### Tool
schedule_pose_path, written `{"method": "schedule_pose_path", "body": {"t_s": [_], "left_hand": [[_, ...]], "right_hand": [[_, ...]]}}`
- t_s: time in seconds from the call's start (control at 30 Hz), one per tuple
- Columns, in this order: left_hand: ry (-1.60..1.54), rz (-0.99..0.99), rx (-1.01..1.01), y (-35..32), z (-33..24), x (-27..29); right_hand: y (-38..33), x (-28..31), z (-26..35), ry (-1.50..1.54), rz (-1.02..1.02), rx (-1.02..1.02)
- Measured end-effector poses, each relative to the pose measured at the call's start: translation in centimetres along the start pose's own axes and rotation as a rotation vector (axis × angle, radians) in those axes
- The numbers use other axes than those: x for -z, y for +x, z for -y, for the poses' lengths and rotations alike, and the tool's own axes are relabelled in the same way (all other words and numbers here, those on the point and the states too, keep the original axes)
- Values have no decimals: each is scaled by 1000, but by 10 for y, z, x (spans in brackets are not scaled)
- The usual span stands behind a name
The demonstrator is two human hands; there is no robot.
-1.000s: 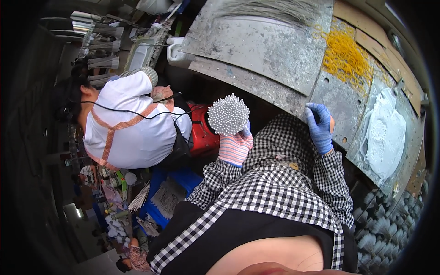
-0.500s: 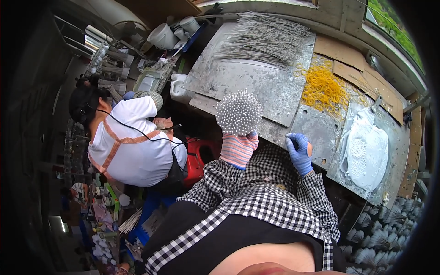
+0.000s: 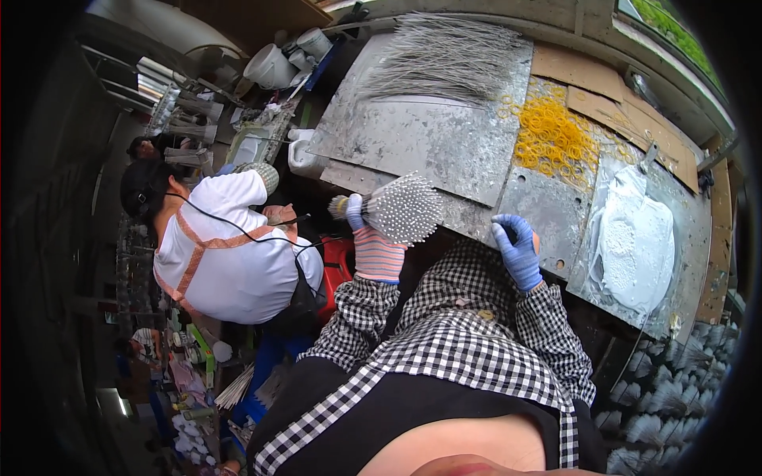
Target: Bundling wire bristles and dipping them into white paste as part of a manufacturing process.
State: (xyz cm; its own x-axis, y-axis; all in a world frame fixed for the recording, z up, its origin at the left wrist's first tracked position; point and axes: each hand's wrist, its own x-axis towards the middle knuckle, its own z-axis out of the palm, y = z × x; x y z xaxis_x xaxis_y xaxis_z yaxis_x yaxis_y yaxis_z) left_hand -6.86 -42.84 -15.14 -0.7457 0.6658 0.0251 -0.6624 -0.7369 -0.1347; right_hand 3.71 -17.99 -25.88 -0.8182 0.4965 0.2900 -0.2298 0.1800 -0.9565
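Bundle of thin sticks (image 3: 406, 210): right up in the left hand (image 3: 375, 247), tilted sideways, a wide round face of white-dotted ends turned to the right, the narrower end pointing left, the whole thing overlapping the near edge of the worktable (image 3: 381, 143) in this view.
Left-hand fingers: wrapped round the bundle, clamped on it, in a striped pink glove with blue-grey fingertips.
Right hand (image 3: 521, 258): over by the table's near edge, blue glove on, fingers bent, a bit of bare skin showing at the side; whether the fingertips meet on anything, you can't tell from here, nor whether they touch the table.
Yellow rings (image 3: 552, 139): a bright heap on the tabletop, beyond the right hand, strays scattered round it.
White paste (image 3: 635, 246): thick, spread in a long patch at the table's right, rough along its middle.
Loose sticks (image 3: 448, 59): a broad grey pile at the far side, lying roughly crosswise.
Cardboard (image 3: 579, 71): flat brown pieces along the far edge, behind the rings.
Co-worker (image 3: 230, 258): off to the left, white top, orange straps crossing the back, a red seat (image 3: 337, 270) close by.
Pale tufts (image 3: 667, 404): massed together, lower right, below the table.
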Motion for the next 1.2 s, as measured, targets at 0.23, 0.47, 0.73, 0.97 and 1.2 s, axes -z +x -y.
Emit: {"method": "schedule_pose_path", "body": {"t_s": [0.23,0.47,0.73,0.97,1.2], "left_hand": [[878,-227,-578,-7,-2,-6],[1226,-250,-791,-3,33,-24],[1209,-271,-741,-8,32,-16],[1178,-284,-716,-10,30,-13],[1223,-268,-700,-12,26,-10]], "right_hand": [[2,24,89,28,-56,49],[-2,21,147,-64,79,337],[4,7,144,-114,32,493],[5,1,143,-159,24,519],[7,-1,143,-179,23,549]]}}
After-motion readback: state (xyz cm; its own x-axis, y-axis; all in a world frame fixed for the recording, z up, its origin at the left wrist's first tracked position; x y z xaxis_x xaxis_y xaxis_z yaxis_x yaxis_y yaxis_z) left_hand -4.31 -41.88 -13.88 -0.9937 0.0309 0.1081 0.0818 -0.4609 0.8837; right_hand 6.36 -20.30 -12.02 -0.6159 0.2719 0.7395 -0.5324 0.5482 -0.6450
